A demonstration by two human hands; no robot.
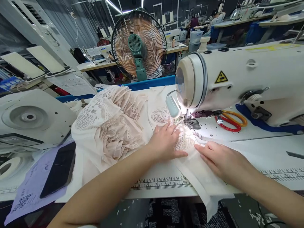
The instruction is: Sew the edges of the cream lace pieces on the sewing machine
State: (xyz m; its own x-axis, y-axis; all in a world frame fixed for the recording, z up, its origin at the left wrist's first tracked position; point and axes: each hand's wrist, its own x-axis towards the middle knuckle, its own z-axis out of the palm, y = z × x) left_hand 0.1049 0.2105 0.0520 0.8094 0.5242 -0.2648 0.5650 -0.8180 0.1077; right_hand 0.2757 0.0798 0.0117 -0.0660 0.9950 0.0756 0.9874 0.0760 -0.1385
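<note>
A cream lace fabric piece (186, 139) lies under the lit needle area of a white sewing machine (228, 76), and its plain end hangs over the table's front edge. My left hand (165, 142) rests flat on the lace just left of the presser foot (191, 123), fingers spread and thumb pointing right. At the fabric's right edge, my right hand (218, 158) has its thumb and forefinger closed on the cloth, the other fingers curled. A narrow strip (200, 136) runs near the right fingertips toward the foot.
A heap of cream lace pieces (114, 123) lies left of my hands. Red-and-orange-handled scissors (229, 122) sit beneath the machine arm. A black phone (59, 169) rests on purple paper (30, 186). A fan (139, 44) stands behind the table, and a printed ruler (163, 183) lines the front edge.
</note>
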